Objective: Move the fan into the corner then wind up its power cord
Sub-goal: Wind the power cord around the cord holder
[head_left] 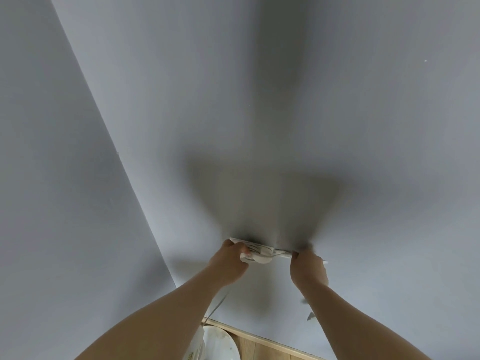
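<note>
We see the white fan (259, 252) from above. Its head is a thin, edge-on band with dark grille lines, held close to the grey wall just right of the corner. Our left hand (228, 261) grips its left end and our right hand (307, 268) grips its right end. Its round white base (220, 341) shows below on the wooden floor, beside the skirting. The pale power cord (218, 304) hangs blurred under the left wrist, running down towards the base.

Single head cam (wide-angle) faces plain pale blue-grey wall (363, 126) close up, angled down twd light wooden floor (270, 353).
</note>
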A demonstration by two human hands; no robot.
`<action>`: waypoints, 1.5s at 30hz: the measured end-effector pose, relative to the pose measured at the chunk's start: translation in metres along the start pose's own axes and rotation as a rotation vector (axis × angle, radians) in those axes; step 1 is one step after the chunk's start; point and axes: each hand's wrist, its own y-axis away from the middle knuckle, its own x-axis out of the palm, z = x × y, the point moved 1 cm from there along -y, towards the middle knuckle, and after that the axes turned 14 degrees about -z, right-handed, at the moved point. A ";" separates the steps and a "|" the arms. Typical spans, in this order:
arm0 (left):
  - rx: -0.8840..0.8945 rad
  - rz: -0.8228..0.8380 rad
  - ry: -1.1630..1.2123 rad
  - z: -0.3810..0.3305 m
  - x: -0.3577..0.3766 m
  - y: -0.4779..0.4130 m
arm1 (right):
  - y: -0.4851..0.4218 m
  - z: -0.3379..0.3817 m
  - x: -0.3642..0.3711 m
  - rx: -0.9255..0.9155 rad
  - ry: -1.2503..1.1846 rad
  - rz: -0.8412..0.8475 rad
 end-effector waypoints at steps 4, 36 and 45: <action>0.026 0.022 -0.007 0.003 -0.002 -0.001 | -0.001 0.010 -0.001 -0.053 -0.137 -0.046; 0.015 0.028 0.433 0.007 -0.032 0.014 | 0.022 0.062 -0.028 0.313 -0.604 0.434; 0.066 -0.047 0.299 0.000 -0.031 0.017 | 0.028 0.067 -0.022 0.299 -0.622 0.429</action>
